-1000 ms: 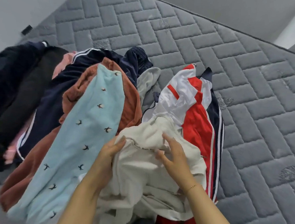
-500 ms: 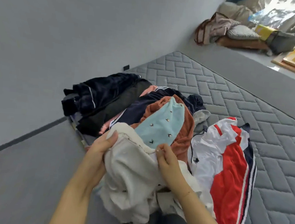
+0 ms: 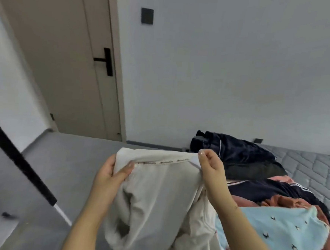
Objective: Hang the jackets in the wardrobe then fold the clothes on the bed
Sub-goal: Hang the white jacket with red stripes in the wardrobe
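hands — left hand [image 3: 108, 177], right hand [image 3: 211, 166] — pinch white garment [image 3: 154, 199] by its collar.

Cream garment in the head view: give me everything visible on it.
The cream garment looks like soft, thick fabric, plain off-white, with a printed tape strip along the inside of its top edge. It is held up off the bed, top edge stretched roughly level, the rest hanging in loose folds. The left hand grips the left end, the right hand pinches the right end. Its lower part is out of frame.
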Demonstrator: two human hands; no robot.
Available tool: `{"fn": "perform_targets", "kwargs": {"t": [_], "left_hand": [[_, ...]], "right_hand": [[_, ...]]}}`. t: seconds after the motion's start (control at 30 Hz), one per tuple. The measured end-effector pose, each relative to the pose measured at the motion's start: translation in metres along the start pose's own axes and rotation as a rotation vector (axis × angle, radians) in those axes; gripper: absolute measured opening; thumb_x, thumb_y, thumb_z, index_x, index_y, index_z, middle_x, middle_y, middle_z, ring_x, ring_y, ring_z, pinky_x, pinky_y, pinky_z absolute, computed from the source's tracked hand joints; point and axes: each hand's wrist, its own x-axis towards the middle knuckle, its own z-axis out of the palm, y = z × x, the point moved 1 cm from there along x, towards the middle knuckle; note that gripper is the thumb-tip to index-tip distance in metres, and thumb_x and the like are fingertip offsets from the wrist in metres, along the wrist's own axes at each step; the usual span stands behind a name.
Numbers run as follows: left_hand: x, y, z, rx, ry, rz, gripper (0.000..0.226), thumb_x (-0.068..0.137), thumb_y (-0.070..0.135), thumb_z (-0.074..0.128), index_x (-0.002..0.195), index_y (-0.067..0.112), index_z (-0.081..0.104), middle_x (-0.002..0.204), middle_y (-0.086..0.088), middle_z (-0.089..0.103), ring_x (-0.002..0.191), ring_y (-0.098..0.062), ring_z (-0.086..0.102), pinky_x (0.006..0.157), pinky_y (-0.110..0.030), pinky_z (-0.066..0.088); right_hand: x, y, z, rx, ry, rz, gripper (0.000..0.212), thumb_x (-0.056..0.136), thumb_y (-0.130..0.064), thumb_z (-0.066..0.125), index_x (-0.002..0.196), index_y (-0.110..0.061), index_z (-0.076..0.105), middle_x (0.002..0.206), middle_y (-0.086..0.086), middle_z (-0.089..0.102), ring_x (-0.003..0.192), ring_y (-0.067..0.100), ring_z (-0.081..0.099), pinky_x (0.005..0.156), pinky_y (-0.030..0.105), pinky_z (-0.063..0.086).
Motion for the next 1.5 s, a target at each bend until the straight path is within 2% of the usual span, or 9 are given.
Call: {"fn": "perform_targets", "kwargs": {"t": [0.2,0.27,0.37,0.47,0.8,0.97,1.1,1.4,1.5], "left_hand": [[-0.027,-0.014,-0.12,0.458,0.179,-0.081,0.028,0.071,0.03,0.086,0.088,0.042,0.068,0.085,0.028,0.07,0.074,0.008,0.064,0.058,-0.019,0.047],[-0.039,-0.02,-0.154,0.46,0.155,-0.155,0.023,0.074,0.032,0.083,0.086,0.048,0.072,0.084,0.024,0.072,0.075,0.006,0.066,0.06,-0.017,0.049],[-0.056,-0.013,-0.195,0.348,0.234,-0.186,0.028,0.079,0.03,0.078,0.089,0.055,0.071,0.09,0.016,0.075,0.081,0.0,0.07,0.062,-0.008,0.048],[-0.072,-0.002,-0.224,0.226,0.455,-0.152,0.023,0.08,0.036,0.071,0.093,0.055,0.071,0.096,0.013,0.075,0.082,-0.002,0.07,0.062,-0.009,0.049],[-0.101,0.031,-0.269,0.024,1.311,0.043,0.026,0.078,0.045,0.075,0.101,0.033,0.073,0.099,0.001,0.076,0.089,-0.014,0.073,0.067,-0.021,0.055],[-0.129,0.042,-0.282,0.048,1.584,0.079,0.021,0.071,0.049,0.073,0.087,0.036,0.074,0.089,0.005,0.076,0.077,-0.008,0.072,0.061,-0.018,0.053],[-0.152,0.051,-0.314,0.062,1.72,0.141,0.02,0.072,0.043,0.072,0.089,0.033,0.075,0.092,0.005,0.076,0.083,-0.009,0.071,0.072,-0.024,0.052],[-0.206,0.046,-0.44,0.141,1.728,0.264,0.028,0.077,0.045,0.071,0.098,0.027,0.072,0.102,-0.001,0.073,0.094,-0.014,0.069,0.082,-0.03,0.051],[-0.218,0.039,-0.487,0.206,1.761,0.238,0.014,0.082,0.042,0.073,0.095,0.037,0.07,0.118,0.007,0.057,0.105,0.0,0.059,0.088,-0.016,0.044]], "right_hand": [[0.012,-0.036,0.115,0.121,-0.355,-0.011,0.025,0.101,-0.027,0.051,0.077,-0.02,0.054,0.065,-0.006,0.04,0.062,0.009,0.038,0.059,0.019,0.034],[0.018,-0.042,0.154,0.111,-0.504,-0.032,0.028,0.1,-0.029,0.052,0.073,-0.025,0.055,0.06,-0.012,0.041,0.056,0.003,0.038,0.053,0.012,0.034],[0.026,-0.046,0.214,0.093,-0.69,-0.051,0.027,0.1,-0.03,0.054,0.076,-0.019,0.056,0.069,0.001,0.041,0.066,0.015,0.04,0.062,0.025,0.035],[0.029,-0.044,0.276,0.113,-0.874,-0.065,0.032,0.1,-0.031,0.053,0.083,-0.003,0.053,0.07,0.005,0.039,0.067,0.018,0.037,0.062,0.03,0.033],[0.007,-0.072,0.461,0.107,-1.559,-0.129,0.028,0.101,-0.023,0.051,0.074,-0.013,0.054,0.053,-0.009,0.043,0.047,0.003,0.037,0.049,0.012,0.032],[-0.048,-0.085,0.527,0.104,-1.728,-0.197,0.026,0.101,-0.024,0.05,0.086,-0.004,0.059,0.067,0.004,0.052,0.063,0.01,0.046,0.06,0.018,0.039],[-0.101,-0.099,0.575,0.104,-1.794,-0.283,0.024,0.101,-0.02,0.049,0.088,-0.003,0.059,0.069,0.001,0.053,0.065,0.01,0.046,0.06,0.02,0.037],[-0.232,-0.122,0.693,-0.026,-1.882,-0.322,0.032,0.101,-0.027,0.05,0.086,0.0,0.058,0.071,0.005,0.052,0.066,0.012,0.046,0.061,0.024,0.036],[-0.273,-0.121,0.724,-0.07,-1.886,-0.339,0.029,0.102,-0.023,0.05,0.075,-0.012,0.053,0.066,0.001,0.049,0.061,0.009,0.045,0.059,0.024,0.036]]}}
